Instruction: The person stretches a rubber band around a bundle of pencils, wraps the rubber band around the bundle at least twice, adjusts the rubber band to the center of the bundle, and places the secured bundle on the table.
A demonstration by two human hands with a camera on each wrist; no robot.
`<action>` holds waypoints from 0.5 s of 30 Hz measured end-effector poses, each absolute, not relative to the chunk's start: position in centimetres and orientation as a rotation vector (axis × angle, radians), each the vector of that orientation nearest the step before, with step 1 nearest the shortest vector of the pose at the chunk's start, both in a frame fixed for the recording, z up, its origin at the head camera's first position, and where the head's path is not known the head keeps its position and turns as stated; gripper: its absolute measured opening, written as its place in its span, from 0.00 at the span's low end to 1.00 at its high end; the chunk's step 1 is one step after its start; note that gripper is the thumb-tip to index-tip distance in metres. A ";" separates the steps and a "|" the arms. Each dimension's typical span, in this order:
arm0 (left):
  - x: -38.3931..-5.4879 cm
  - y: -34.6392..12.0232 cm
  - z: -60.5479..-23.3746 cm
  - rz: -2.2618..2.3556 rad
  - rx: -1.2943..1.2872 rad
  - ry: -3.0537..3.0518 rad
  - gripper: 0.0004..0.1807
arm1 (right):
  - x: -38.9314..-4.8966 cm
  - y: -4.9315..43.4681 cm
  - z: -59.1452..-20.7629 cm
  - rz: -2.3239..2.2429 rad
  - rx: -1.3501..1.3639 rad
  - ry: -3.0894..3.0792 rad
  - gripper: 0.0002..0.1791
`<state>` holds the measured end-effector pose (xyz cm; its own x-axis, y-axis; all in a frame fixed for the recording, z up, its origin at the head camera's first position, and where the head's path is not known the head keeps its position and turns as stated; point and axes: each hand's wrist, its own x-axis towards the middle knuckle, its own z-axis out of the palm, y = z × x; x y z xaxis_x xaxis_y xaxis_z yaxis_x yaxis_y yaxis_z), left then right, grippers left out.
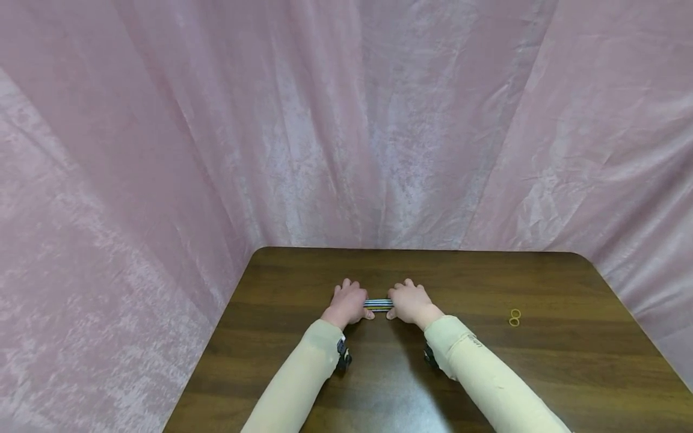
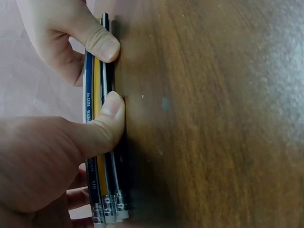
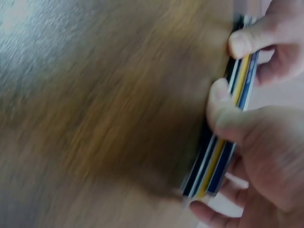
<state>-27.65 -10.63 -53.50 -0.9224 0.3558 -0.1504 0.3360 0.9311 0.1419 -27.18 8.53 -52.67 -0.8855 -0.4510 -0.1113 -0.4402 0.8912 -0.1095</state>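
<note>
A bundle of pencils (image 1: 378,305), dark blue, black-and-white striped and yellow, lies crosswise between the two hands near the middle of the table. My left hand (image 1: 349,302) grips it near the end with white erasers in metal ferrules, which shows in the left wrist view. Toward the other end my right hand (image 1: 412,304) holds the bundle, thumb (image 3: 223,109) along the near side and fingers behind. Both thumbs press against the pencils (image 2: 98,95). Most of the fingers behind the bundle are hidden.
Two yellow rings (image 1: 514,317), like rubber bands, lie on the wooden table (image 1: 563,361) to the right of the right hand. Pink curtains (image 1: 346,120) hang behind the table and at its sides.
</note>
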 end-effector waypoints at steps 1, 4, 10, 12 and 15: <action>-27.7 -10.7 -53.6 0.154 0.538 2.909 0.21 | -27.0 8.4 -52.7 -0.090 -0.707 2.932 0.24; -27.5 -10.9 -53.7 0.109 0.567 2.894 0.22 | -26.5 8.3 -52.9 -0.022 -0.763 2.952 0.24; -26.6 -11.2 -53.6 0.056 0.624 2.892 0.20 | -25.9 8.7 -54.1 0.022 -0.917 3.010 0.17; -26.4 -11.1 -53.8 0.054 0.646 2.909 0.19 | -25.9 8.9 -54.3 0.023 -0.937 3.023 0.16; -26.5 -11.2 -54.2 0.042 0.674 2.947 0.20 | -25.9 9.0 -54.3 0.027 -0.949 3.040 0.16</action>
